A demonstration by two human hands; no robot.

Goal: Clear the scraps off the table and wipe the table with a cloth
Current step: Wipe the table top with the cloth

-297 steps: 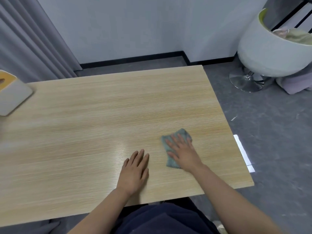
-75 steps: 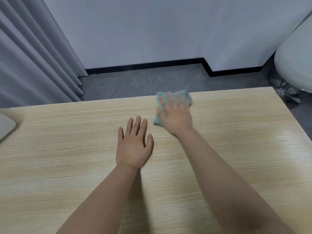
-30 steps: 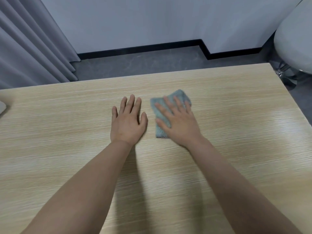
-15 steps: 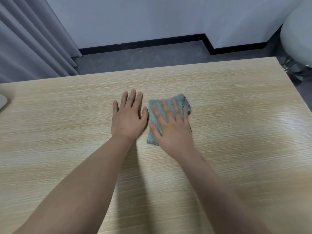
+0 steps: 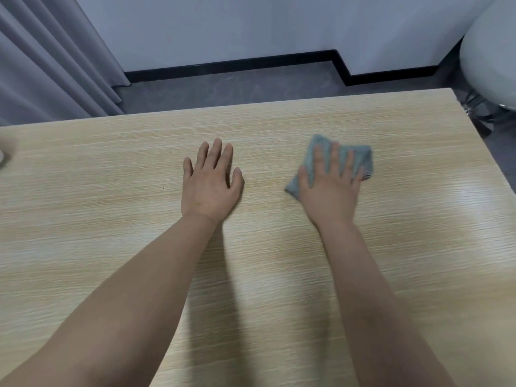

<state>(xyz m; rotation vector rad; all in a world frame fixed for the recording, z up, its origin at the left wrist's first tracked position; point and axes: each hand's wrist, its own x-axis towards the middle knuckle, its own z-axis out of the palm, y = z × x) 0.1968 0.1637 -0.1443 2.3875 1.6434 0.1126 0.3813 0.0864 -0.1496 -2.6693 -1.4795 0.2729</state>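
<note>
A folded grey-blue cloth (image 5: 363, 156) lies on the light wooden table (image 5: 111, 219), right of centre. My right hand (image 5: 329, 188) presses flat on it with straight, spread fingers, and covers most of it. My left hand (image 5: 209, 182) rests palm down on the bare wood in the middle, fingers straight, holding nothing. No scraps show on the tabletop.
The table's far edge runs across the view, with grey floor (image 5: 223, 88) and a white wall behind it. Grey curtains (image 5: 50, 57) hang at the back left. A white round chair (image 5: 488, 51) stands off the table's right corner.
My right hand has slid the cloth to the right, away from my left hand, which stays in the same spot on the table.
</note>
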